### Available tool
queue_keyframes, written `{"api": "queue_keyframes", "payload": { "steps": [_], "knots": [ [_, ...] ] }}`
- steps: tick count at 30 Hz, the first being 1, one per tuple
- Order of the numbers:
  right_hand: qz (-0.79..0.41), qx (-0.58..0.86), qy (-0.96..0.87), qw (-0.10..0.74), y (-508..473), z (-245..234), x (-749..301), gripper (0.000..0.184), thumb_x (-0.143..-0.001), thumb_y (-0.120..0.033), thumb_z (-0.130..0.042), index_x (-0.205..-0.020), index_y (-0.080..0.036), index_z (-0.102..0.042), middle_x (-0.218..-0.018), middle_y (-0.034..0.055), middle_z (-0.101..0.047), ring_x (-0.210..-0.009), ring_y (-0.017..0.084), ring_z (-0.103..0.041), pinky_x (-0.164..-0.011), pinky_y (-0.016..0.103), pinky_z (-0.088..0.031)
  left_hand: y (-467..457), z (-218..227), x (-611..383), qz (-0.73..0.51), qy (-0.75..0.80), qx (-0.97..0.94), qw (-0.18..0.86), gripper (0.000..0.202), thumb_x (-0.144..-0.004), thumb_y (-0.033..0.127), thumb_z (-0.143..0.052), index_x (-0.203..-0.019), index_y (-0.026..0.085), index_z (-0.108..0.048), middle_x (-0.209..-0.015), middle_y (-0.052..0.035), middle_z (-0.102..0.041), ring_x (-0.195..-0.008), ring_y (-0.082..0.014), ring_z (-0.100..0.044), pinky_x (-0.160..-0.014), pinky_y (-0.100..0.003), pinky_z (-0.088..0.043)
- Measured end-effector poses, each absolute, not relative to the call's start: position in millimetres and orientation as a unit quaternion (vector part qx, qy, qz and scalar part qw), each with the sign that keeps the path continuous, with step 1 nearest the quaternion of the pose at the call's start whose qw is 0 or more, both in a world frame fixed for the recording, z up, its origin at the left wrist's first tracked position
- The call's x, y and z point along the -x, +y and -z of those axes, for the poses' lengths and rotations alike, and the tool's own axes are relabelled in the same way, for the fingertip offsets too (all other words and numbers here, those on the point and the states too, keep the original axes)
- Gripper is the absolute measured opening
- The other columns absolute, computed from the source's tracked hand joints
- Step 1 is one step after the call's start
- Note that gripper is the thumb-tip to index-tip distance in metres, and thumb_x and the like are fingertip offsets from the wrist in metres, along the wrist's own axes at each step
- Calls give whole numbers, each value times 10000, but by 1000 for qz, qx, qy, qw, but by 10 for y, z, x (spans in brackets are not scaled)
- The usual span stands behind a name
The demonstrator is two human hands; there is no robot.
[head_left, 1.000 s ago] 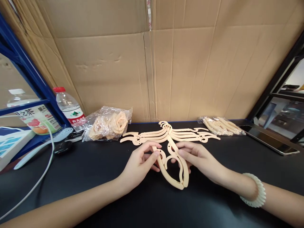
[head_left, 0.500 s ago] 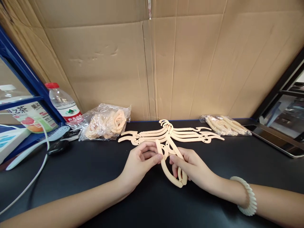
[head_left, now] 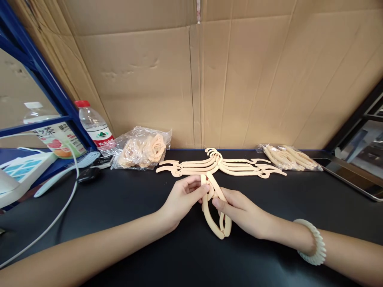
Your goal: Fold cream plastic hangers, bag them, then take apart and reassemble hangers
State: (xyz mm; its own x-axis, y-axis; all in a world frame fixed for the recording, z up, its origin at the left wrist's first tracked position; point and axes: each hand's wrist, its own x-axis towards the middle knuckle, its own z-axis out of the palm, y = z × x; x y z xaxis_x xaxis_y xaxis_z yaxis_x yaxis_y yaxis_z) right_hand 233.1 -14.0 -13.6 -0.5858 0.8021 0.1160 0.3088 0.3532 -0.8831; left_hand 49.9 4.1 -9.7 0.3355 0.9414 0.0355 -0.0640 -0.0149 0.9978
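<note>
The left hand pinches one arm of a folded hanger; the right hand grips the other, the hanger held between them. Folding seems the step in hand, and keeping the arms together calls for even pressure from both thumbs. Along the black counter lie a brush, a red-capped bottle, a plastic bag of pieces, spread hangers, a second bag and a dark-screened tablet. Cardboard stands behind.

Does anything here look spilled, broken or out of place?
Nothing plainly stands out: I see no spill or breakage. The folded hanger in the left hand and right hand merely differs from the spread hangers behind.
</note>
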Motion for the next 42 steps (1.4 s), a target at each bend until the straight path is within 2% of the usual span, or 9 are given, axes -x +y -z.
{"api": "queue_keyframes", "payload": {
  "steps": [5,15,21,25,30,34,37,39,42],
  "knots": [
    [-352,392,-817,232,-246,106,-2314,373,-987,-484,-311,-895,-193,-525,-706,-6,-532,-626,141,-485,-618,276,-395,-5,-2,-491,-399,402,-561,603,239,-769,349,-717,-769,127,-628,-692,9,-579,-601,-77,-509,-525,-181,-383],
    [-438,404,-740,312,-220,217,-2540,492,-983,-535,-310,-722,-175,-521,-581,-14,-469,-582,118,-442,-573,252,-346,429,-155,99,-285,529,-589,540,247,-656,319,-748,-714,134,-595,-644,11,-586,-569,-98,-548,-495,-192,-426],
    [-466,430,-705,318,-99,249,-2529,467,-973,-513,-347,-714,-171,-531,-562,-13,-498,-532,107,-437,-508,239,-319,482,-25,-122,-268,509,-629,524,224,-737,331,-701,-720,134,-595,-638,12,-604,-507,-75,-547,-449,-169,-422],
    [-366,433,-762,312,-99,234,-2498,379,-972,-413,-396,-709,-174,-529,-583,-23,-496,-556,104,-441,-548,237,-345,474,43,-305,-294,497,-660,480,166,-790,270,-667,-770,121,-596,-652,10,-603,-425,-49,-498,-397,-167,-405],
    [-274,435,-805,296,-167,189,-2521,293,-959,-313,-426,-719,-180,-527,-610,-28,-485,-544,100,-407,-512,234,-330,321,52,-200,-331,483,-640,497,356,-822,292,-644,-1125,124,-559,-887,-71,-680,-676,-150,-673,-663,-324,-598],
    [-205,404,-830,326,-200,189,-2572,130,-929,-216,-472,-922,-190,-599,-836,19,-613,-727,128,-556,-651,247,-463,164,11,-54,-284,411,-786,364,380,-790,342,-673,-1130,196,-589,-1162,-97,-629,-971,-229,-664,-831,-404,-578],
    [-156,340,-869,324,-201,214,-2592,231,-908,-155,-487,-1108,-203,-592,-1068,68,-635,-994,180,-578,-887,335,-491,82,3,-31,-229,338,-879,248,599,-687,392,-785,-1218,242,-552,-1288,-84,-565,-1185,-268,-555,-1000,-445,-487],
    [-134,312,-888,310,-194,233,-2593,280,-904,-139,-486,-1159,-203,-582,-1112,82,-638,-1057,201,-565,-929,373,-492,47,27,-48,-207,315,-902,213,654,-677,395,-801,-1249,244,-523,-1322,-86,-537,-1232,-264,-521,-1045,-431,-453],
    [-108,298,-901,297,-182,253,-2593,291,-912,-140,-471,-1173,-189,-589,-1121,96,-652,-1076,223,-568,-944,414,-501,28,94,-80,-203,313,-908,191,499,-770,372,-734,-1206,229,-537,-1303,-87,-543,-1202,-234,-551,-1021,-380,-476]
  ]
}}
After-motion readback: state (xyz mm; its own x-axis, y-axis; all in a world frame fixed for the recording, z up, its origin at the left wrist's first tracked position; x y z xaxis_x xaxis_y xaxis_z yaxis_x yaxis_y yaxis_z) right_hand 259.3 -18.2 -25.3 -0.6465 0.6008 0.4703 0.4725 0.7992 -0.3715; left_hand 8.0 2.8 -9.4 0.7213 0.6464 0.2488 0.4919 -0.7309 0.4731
